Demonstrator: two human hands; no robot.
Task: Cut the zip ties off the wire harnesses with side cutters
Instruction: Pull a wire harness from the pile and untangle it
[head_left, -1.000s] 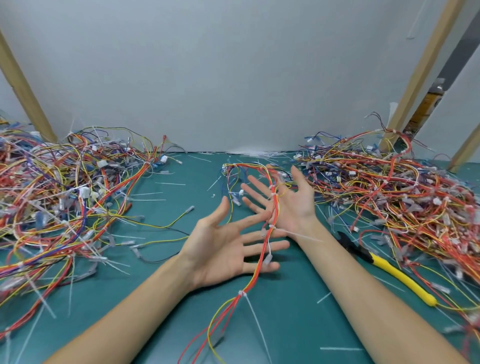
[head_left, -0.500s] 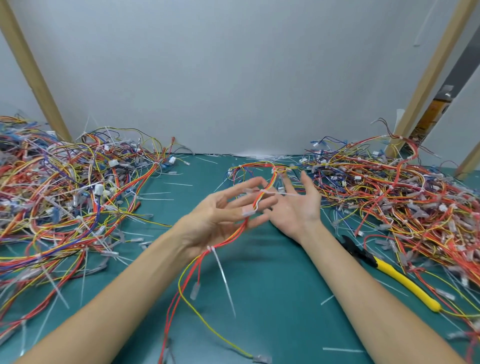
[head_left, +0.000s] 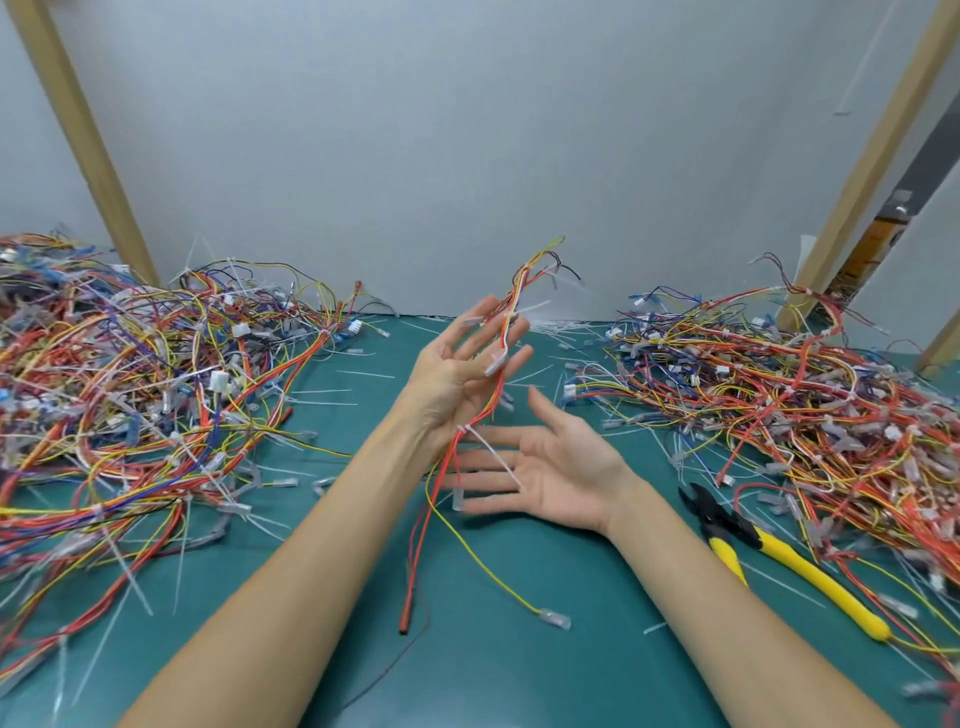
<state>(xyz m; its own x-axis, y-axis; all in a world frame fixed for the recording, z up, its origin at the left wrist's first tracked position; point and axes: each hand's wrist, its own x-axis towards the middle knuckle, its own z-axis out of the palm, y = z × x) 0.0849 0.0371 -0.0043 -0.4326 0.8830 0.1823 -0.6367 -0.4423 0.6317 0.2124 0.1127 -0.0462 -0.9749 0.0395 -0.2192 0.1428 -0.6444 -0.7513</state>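
Red and yellow wires (head_left: 521, 286) are running up across your left hand (head_left: 457, 369), with its fingers stretched out, not curled. A white zip tie (head_left: 488, 452) is sticking out near your wrist. Your right hand (head_left: 550, 467) is lying open, palm up, holding nothing. I think you are lining up the tie, so next you will need the yellow cutters (head_left: 769, 545) lying on the green table (head_left: 519, 675) on your right.

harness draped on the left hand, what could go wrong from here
1. The harness only lies across the left hand's straight fingers, ungripped, so it may slide off onto the mat.
2. Its zip tie hugs the wires, so the blades could nick insulation.
3. The side cutters lie against the right pile, so the right hand might drag loose wires along when picking them up.
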